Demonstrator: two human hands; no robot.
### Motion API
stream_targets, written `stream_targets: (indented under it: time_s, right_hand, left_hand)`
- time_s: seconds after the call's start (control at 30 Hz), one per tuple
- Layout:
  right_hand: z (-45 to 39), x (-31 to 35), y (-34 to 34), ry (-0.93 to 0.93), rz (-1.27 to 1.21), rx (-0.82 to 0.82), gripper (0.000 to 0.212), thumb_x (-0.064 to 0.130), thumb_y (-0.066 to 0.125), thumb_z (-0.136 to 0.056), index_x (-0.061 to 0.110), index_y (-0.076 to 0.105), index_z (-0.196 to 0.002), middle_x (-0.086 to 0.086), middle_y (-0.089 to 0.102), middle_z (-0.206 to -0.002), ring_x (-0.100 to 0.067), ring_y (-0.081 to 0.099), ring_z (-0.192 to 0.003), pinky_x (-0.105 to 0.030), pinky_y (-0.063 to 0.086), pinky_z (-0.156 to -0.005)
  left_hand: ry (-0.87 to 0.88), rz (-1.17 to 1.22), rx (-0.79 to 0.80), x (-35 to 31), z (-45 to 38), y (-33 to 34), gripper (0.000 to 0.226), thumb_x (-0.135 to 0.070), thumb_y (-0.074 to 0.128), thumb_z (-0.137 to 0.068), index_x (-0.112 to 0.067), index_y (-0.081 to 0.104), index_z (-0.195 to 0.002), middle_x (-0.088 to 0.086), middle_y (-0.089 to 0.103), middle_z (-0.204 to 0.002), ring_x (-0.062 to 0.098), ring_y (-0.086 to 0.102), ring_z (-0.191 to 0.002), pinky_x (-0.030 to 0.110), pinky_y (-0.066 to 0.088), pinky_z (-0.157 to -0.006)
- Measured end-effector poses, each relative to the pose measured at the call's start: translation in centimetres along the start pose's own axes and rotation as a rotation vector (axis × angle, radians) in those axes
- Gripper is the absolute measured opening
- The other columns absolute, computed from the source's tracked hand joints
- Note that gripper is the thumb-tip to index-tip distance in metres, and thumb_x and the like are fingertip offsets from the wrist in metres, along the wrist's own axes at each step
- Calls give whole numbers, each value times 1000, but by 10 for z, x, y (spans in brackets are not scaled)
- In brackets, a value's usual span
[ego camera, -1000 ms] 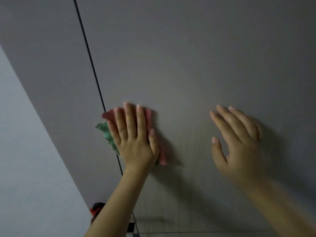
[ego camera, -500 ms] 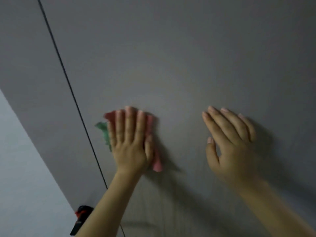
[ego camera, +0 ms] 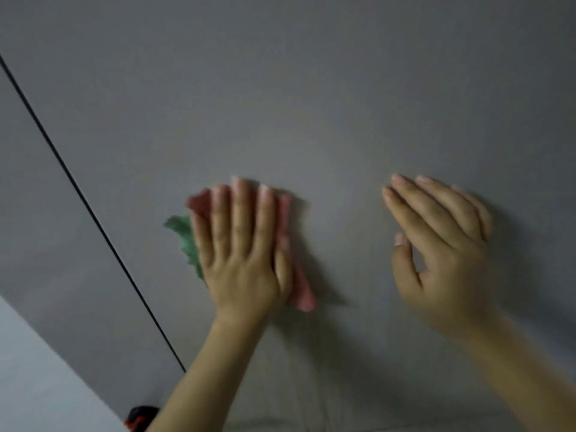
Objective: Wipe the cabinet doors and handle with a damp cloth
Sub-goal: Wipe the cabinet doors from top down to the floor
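A grey cabinet door [ego camera: 311, 104] fills most of the view, seen from below. My left hand [ego camera: 243, 251] lies flat on it, fingers together and pointing up, pressing a pink and green cloth [ego camera: 299, 288] against the door. The cloth shows at both sides of the hand; its middle is hidden under the palm. My right hand [ego camera: 442, 244] rests on the same door to the right, fingers extended and slightly apart, holding nothing. No handle is in view.
A thin dark gap [ego camera: 93, 213] runs diagonally at the left and separates this door from the neighbouring door [ego camera: 37, 232]. A pale wall [ego camera: 37, 375] fills the lower left corner. A small black and red object [ego camera: 140, 419] sits at the bottom edge.
The view has swung right, so the gap between the doors now lies further left. My left hand and the cloth have slid rightward across the door, away from the gap. The right hand keeps its pose.
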State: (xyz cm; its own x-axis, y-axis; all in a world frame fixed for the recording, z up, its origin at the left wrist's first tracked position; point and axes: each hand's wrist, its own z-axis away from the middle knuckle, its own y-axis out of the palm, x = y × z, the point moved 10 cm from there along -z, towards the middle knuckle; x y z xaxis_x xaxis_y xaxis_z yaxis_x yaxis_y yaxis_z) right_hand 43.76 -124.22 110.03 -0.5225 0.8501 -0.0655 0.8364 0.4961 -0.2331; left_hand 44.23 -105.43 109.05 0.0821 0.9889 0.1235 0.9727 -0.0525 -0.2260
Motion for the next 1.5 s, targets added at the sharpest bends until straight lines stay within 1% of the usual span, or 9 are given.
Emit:
stream_targets:
  time_s: [0.1, 0.2, 0.4, 0.7, 0.87, 0.97, 1.13, 1.33, 1.5]
  right_hand:
    - [-1, -10, -6, 12, 7, -11, 42, 9, 47, -85, 10, 62, -124, -4, 55, -134, -25, 47, -124, -41, 27, -107]
    - [-2, -15, -10, 16, -28, -31, 41, 8, 49, -83, 8, 64, -121, -6, 56, -132, -27, 46, -123, -41, 28, -106]
    - [7, -53, -28, 26, -68, -25, 41, 7, 53, -81, 7, 64, -120, -6, 56, -131, -28, 47, -121, -38, 28, -107]
    - [19, -144, -61, 31, -46, 3, 45, 11, 52, -83, 7, 59, -127, -6, 55, -133, -27, 46, -121, -38, 28, -105]
    - [22, -165, -64, 38, -65, -30, 46, 12, 50, -83, 5, 58, -128, -6, 55, -133, -27, 44, -123, -43, 29, -105]
    - [31, -178, -66, 45, -81, -17, 46, 12, 50, -83, 4, 58, -127, -6, 55, -133, -28, 45, -123, -45, 31, -103]
    - [44, -209, -78, 80, -66, 17, 45, 14, 47, -85, 3, 58, -127, -5, 53, -133, -28, 45, -123, -39, 28, -105]
    - [53, -229, -82, 121, -32, 31, 48, 12, 50, -81, 1, 57, -128, -6, 53, -134, -28, 43, -124, -38, 26, -106]
    - [56, -234, -74, 87, -27, 188, 59, 19, 46, -80, 3, 48, -136, -8, 44, -144, -27, 40, -129, -39, 27, -104]
  left_hand:
    - [-133, -23, -65, 9, -56, -14, 55, -33, 28, -99, -10, 23, -149, 20, 28, -152, 37, 17, -141, 51, 8, -116]
    - [-116, 7, -63, -28, -80, -7, 56, -33, 30, -98, -9, 24, -148, 17, 26, -153, 36, 18, -142, 50, 6, -117]
    - [75, -3, 70, -96, 16, 33, 57, -35, 28, -99, -25, 10, -152, 2, 4, -161, 23, 2, -148, 46, 5, -119]
    - [-324, 27, -82, -128, -45, 31, 56, -32, 25, -98, -9, 20, -149, 15, 24, -153, 36, 14, -142, 48, 1, -118]
    - [-109, -2, 42, -204, 0, 62, 58, -35, 26, -99, -23, 8, -152, 3, 3, -160, 27, 4, -147, 46, 3, -119]
    - [-65, -28, 38, -195, 16, 62, 56, -37, 25, -100, -24, 10, -152, -1, 1, -160, 24, 5, -147, 45, 5, -119]
    - [-398, -7, -108, -175, -40, 46, 56, -37, 20, -100, -10, 20, -149, 16, 24, -153, 34, 11, -144, 48, 3, -118]
    - [-46, 24, 47, -288, -50, 77, 53, -36, 23, -100, -23, 17, -151, 6, 20, -155, 26, 7, -147, 45, 4, -119]
    - [71, -34, 71, -268, -10, 77, 57, -33, 32, -97, -26, 16, -151, 6, 16, -158, 24, 12, -147, 45, 6, -119]
